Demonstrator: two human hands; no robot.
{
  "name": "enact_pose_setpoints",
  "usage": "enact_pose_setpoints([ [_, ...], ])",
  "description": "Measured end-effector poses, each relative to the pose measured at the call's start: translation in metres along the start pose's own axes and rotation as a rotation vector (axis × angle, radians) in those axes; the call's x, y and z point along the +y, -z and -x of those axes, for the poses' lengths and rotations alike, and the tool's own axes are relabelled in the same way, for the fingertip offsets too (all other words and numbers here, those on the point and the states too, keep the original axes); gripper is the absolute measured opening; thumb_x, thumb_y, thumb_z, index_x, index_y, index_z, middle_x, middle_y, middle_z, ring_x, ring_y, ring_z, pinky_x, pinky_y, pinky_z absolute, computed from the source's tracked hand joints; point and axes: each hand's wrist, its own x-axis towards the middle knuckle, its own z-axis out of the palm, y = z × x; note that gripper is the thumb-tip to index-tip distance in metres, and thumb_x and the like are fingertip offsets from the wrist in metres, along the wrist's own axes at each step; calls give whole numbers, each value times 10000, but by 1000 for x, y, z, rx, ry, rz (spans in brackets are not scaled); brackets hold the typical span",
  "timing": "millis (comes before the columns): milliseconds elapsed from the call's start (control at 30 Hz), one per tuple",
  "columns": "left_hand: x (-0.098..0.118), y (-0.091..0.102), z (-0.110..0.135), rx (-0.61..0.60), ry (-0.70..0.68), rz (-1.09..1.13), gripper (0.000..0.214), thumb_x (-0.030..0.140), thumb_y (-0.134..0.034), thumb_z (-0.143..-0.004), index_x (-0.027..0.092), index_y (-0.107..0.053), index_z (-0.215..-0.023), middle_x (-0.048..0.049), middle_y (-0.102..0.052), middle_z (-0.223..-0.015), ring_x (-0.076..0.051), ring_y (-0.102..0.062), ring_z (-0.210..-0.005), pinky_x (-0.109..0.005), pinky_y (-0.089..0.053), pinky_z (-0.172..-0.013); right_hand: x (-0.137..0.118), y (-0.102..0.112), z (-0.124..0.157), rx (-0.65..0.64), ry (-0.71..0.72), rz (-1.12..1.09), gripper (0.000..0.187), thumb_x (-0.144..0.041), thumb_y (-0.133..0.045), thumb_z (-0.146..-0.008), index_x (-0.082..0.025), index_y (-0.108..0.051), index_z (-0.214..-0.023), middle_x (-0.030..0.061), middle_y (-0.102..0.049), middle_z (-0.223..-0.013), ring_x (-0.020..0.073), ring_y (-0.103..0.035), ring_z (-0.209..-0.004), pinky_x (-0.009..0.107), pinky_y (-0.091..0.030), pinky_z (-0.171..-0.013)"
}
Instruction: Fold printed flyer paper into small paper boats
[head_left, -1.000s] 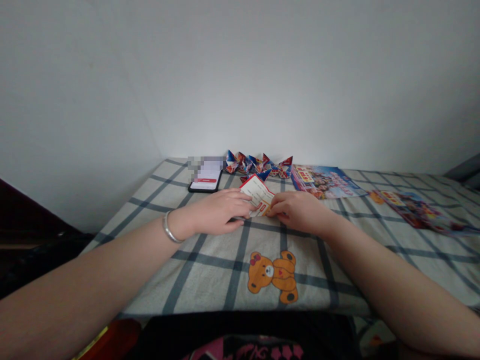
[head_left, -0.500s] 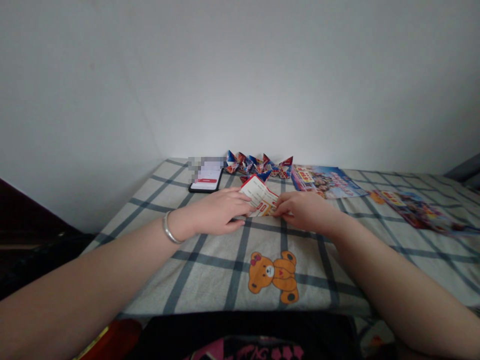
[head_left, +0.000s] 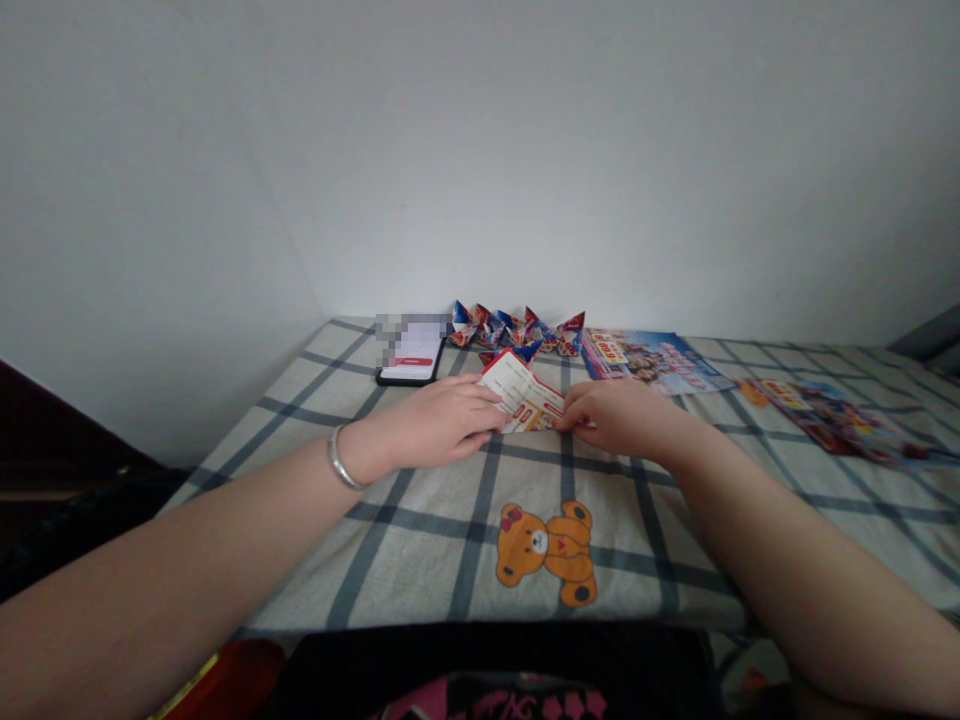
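Observation:
A partly folded printed paper, white with red edges, lies on the checked bedsheet between my hands. My left hand, with a silver bangle at the wrist, rests palm down with its fingers pressing the paper's left side. My right hand pinches the paper's right edge with curled fingers. Just behind the paper sits a row of several folded paper shapes in red and blue.
A phone with a lit screen lies at the back left by the wall. Two colourful flyers lie flat to the right. An orange bear print marks the sheet near me. White walls close the back and left.
My right hand has slid a little to the right along the paper's edge, showing more of the paper. My left hand has stayed in place.

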Motion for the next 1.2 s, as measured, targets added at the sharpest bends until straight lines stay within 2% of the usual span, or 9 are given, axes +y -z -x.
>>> enact_pose_setpoints([
  [167, 1, -1, 1, 34, -11, 24, 238, 186, -526, -910, 211, -641, -1116, -59, -708, -1130, -210, -642, -1079, -445, -395, -1082, 1, 7, 0, -115, -73, 35, 308, -202, -581, -818, -342, -776, -1010, -8, -735, -1062, 203, -686, -916, 261, -455, -661],
  [433, 3, 1, 0, 34, -24, 49, 199, 182, -544, -897, 221, -659, -1054, -55, -713, -1103, -213, -645, -1067, -450, -414, -1078, 5, 5, 1, -130, -109, 38, 313, -192, -579, -806, -333, -782, -997, 18, -744, -1022, 224, -684, -903, 299, -483, -699],
  [600, 5, 3, -2, 70, -12, 125, 246, 177, -555, -879, 227, -660, -1095, -55, -716, -1084, -217, -648, -1056, -449, -444, -1050, 8, -1, -1, -66, -118, 35, 255, -177, -575, -784, -281, -778, -898, 39, -746, -944, 220, -672, -834, 296, -459, -650],
  [733, 5, 1, -1, 55, -3, 113, 243, 181, -553, -880, 225, -665, -1092, -58, -718, -1073, -226, -644, -1065, -454, -448, -1040, 7, -10, -8, 64, -137, 36, 222, -205, -523, -837, -247, -737, -880, 48, -727, -951, 211, -656, -794, 288, -409, -585],
  [833, 6, -2, 0, 71, 18, 104, 224, 190, -563, -877, 220, -670, -1071, -57, -719, -1065, -232, -640, -1074, -469, -433, -1052, 4, -18, -12, 192, 2, -16, 192, -279, -563, -865, -213, -710, -969, 67, -701, -963, 205, -640, -853, 292, -441, -670],
  [967, 6, -5, 0, 53, 44, 44, 187, 188, -560, -882, 205, -667, -1034, -52, -721, -1051, -233, -645, -1056, -502, -392, -1082, 3, -24, -14, 254, 166, -16, 285, -371, -625, -862, -183, -687, -1067, 81, -683, -994, 218, -614, -910, 319, -444, -776],
  [1067, 7, -6, -1, 69, 47, 28, 183, 184, -570, -877, 200, -663, -1034, -49, -721, -1034, -224, -647, -1035, -488, -395, -1077, 3, -23, -14, 262, 195, 73, 237, -356, -602, -892, -187, -702, -1025, 64, -683, -931, 207, -599, -856, 321, -409, -739],
  [1200, 10, -7, -2, 80, 43, 8, 183, 199, -579, -882, 195, -654, -1049, -45, -717, -1023, -215, -645, -1000, -447, -451, -1013, -3, -21, -15, 280, 252, 189, 184, -282, -568, -913, -173, -711, -878, 54, -683, -852, 189, -579, -794, 323, -355, -688],
])
